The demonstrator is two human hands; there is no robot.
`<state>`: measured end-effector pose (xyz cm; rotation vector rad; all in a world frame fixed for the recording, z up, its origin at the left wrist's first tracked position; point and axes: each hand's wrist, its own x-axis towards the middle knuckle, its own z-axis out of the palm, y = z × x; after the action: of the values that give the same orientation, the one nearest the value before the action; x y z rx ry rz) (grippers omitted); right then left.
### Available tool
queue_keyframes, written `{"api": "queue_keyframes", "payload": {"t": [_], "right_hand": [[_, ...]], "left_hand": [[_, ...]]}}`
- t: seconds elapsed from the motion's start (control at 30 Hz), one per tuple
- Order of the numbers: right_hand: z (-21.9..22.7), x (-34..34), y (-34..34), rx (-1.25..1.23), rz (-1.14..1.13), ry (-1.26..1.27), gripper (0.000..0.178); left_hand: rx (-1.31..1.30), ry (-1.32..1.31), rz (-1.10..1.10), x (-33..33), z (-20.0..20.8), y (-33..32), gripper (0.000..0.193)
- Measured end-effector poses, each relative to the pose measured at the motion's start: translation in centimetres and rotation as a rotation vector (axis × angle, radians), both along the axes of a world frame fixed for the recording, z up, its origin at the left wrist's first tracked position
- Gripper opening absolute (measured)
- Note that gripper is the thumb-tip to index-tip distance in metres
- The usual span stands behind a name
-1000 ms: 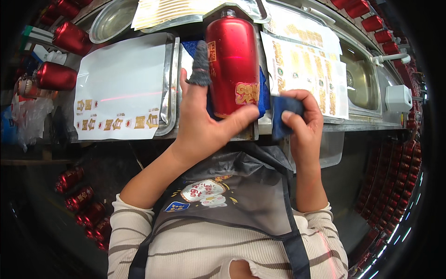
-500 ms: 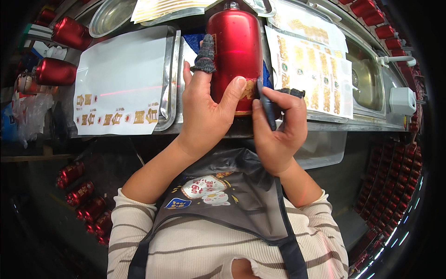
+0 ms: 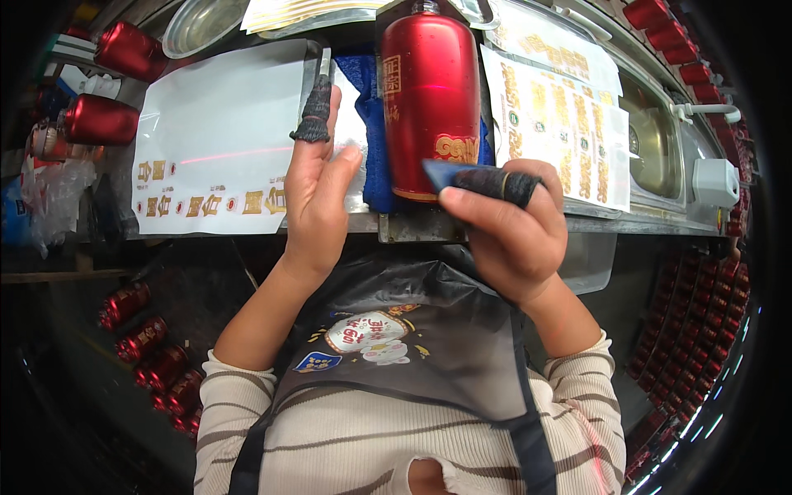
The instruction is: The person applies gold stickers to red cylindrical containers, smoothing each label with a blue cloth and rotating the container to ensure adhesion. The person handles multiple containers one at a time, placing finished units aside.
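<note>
A glossy red bottle [image 3: 431, 99] lies neck away from me on a blue cloth [image 3: 377, 148]. Gold lettering marks its left side, and a gold decal [image 3: 456, 149] sits near its lower right end. My left hand [image 3: 318, 186] hovers left of the bottle, apart from it, fingers stretched and holding nothing; its index finger wears a dark knit cover. In my right hand [image 3: 520, 239] a dark blue flat scraper [image 3: 443, 175] is pinched, its pointed end over the bottle's lower end. A dark cover wraps that index finger too.
A white sheet with gold decals [image 3: 223, 107] rests on a metal tray at left; more gold decal sheets [image 3: 557, 136] lie at right, beside a sink [image 3: 652, 140]. A metal bowl [image 3: 202, 25] stands at the back left. Red bottles [image 3: 101, 120] flank the left side.
My left hand has let go of the bottle and moved left. The right hand has turned the scraper's point leftward. The bottle shows more of its gold lettering and decal.
</note>
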<state>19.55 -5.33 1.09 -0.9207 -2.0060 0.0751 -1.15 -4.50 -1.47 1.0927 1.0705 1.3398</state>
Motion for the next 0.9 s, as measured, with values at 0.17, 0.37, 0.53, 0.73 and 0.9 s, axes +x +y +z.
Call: {"api": "queue_keyframes", "payload": {"t": [0.17, 0.37, 0.53, 0.73, 0.9], "right_hand": [[0.3, 0.7, 0.0, -0.23, 0.131, 0.178, 0.037], [0.1, 2.6, 0.0, -0.389, 0.157, 0.247, 0.037], [-1.7, 2.3, -0.6, -0.365, 0.168, 0.371, 0.033], [-1.5, 1.6, 1.7, -0.493, -0.133, 0.49, 0.026], [-0.4, 0.9, -0.2, -0.514, 0.11, 0.413, 0.026]], "left_hand": [[0.335, 0.376, -0.21, -0.5, 0.3, -0.1, 0.085], [0.614, 0.926, -0.213, 3.2, 0.8, 0.3, 0.098], [0.611, 1.039, -0.101, 3.2, -0.4, 1.1, 0.096], [0.295, 0.741, -0.274, 0.9, -1.7, 0.5, 0.11], [0.324, 0.844, -0.276, -0.1, -3.2, 0.7, 0.107]]}}
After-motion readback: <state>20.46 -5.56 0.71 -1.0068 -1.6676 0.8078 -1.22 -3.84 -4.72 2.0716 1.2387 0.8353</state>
